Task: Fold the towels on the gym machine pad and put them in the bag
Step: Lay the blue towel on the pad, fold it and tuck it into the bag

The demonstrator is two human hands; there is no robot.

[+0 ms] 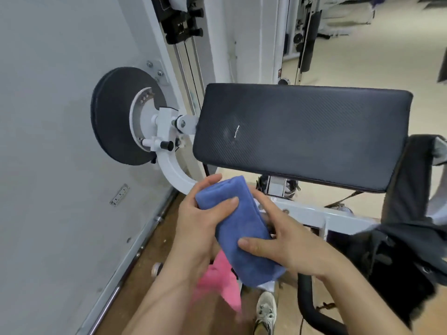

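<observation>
The person is holding a folded blue towel [242, 228] in both hands, in the air just below the near edge of the gym machine pad [302, 136] and clear of it. The towel is lying as a thick, narrow bundle, running slantwise from upper left to lower right. The left hand [198, 223] is wrapping the towel's upper end: its thumb is pressing across the top face while the fingers are curling round the far side, so that grip is clamped on the towel. The right hand [287, 243] is taking the lower part, thumb lying on the top face and the other fingers passing along and under the right edge (the under side is hidden, but the grip is closed on the cloth too).

Beneath the left forearm a pink towel [225, 284] is hanging, blurred; what is carrying it I cannot tell. The pad is showing its dark ribbed cover with a small white mark [235, 131] near the middle. A black bag [399, 250] is hanging at the right, just beside the pad's right end; its mouth is not showing clearly. To the left a round black disc [113, 117] is sitting on the machine's white frame [169, 170] beside the grey wall [48, 117]. A pale shoe [266, 310] is standing on the floor [145, 274] below the hands.
</observation>
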